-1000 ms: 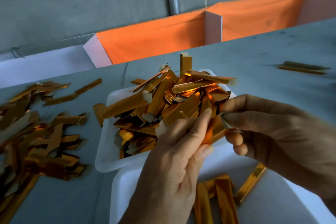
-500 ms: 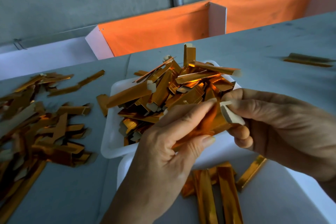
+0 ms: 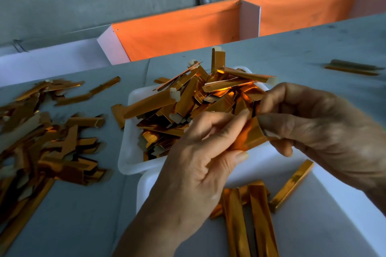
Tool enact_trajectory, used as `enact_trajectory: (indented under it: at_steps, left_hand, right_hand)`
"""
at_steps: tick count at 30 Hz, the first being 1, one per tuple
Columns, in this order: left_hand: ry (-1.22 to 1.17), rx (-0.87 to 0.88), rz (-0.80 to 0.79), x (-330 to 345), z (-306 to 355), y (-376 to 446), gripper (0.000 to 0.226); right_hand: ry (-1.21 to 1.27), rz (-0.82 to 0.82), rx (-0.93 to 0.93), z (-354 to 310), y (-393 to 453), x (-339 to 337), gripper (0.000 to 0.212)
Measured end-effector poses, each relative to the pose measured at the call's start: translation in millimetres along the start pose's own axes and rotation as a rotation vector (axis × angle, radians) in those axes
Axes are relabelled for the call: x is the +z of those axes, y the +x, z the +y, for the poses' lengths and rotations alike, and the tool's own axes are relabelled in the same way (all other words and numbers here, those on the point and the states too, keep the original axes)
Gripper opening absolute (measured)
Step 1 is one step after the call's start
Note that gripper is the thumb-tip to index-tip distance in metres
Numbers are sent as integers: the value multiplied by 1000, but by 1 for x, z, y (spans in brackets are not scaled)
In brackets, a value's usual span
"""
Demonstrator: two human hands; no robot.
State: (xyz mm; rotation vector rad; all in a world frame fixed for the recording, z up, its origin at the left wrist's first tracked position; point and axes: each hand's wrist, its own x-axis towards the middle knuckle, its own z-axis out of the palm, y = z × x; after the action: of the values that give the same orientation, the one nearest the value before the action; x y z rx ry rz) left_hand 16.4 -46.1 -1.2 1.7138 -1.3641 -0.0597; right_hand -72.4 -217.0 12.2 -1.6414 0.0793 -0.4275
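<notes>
**benchrat:** Any room to get in here? The far tray [image 3: 129,152] looks buried.

**foldy:** Yep, its heap of gold strips [image 3: 188,100] stands above the rim, one sticking straight up, so no flat way in. The table [image 3: 302,54] is choked on the left by a loose pile [image 3: 41,142]. The left hand [image 3: 198,162] and right hand [image 3: 313,127] pinch a held strip [image 3: 250,133] over the tray edges, blocking the middle. Open bits: the near tray [image 3: 344,225] right of its folded pieces [image 3: 259,215], and bare tabletop on the right up to the stray strips [image 3: 353,68]. An orange screen [image 3: 177,35] closes the back.
</notes>
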Motion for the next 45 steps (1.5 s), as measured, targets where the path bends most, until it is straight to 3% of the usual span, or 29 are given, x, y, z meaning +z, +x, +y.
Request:
enact_trajectory:
  at_steps: [3, 5, 13, 23, 31, 34, 38, 45]
  left_hand:
    - [61, -14, -1, 2, 0, 1, 48]
    - [31, -39, 26, 2, 0, 1, 49]
    - [-302, -142, 91, 1, -5, -2, 34]
    - [-257, -105, 79, 0, -3, -2, 28]
    - [-51, -44, 100, 1, 0, 0, 28]
    - [-38, -51, 91, 1, 0, 0, 27]
    - [-104, -76, 98, 1, 1, -1, 28]
    - [-139, -74, 91, 0, 1, -1, 29]
  right_hand:
    - [-71, 110, -88, 3, -1, 8, 7]
    - [-34, 88, -90, 5, 0, 8, 8]
    - [260, -284, 12, 7, -2, -13, 35]
    - [203, -235, 40, 12, 3, -12, 25]
    - [77, -73, 29, 14, 2, -4, 24]
    - [219, -100, 77, 11, -1, -3, 23]
    - [423, -192, 141, 5, -4, -7, 37]
    - [516, -227, 197, 7, -3, -7, 38]
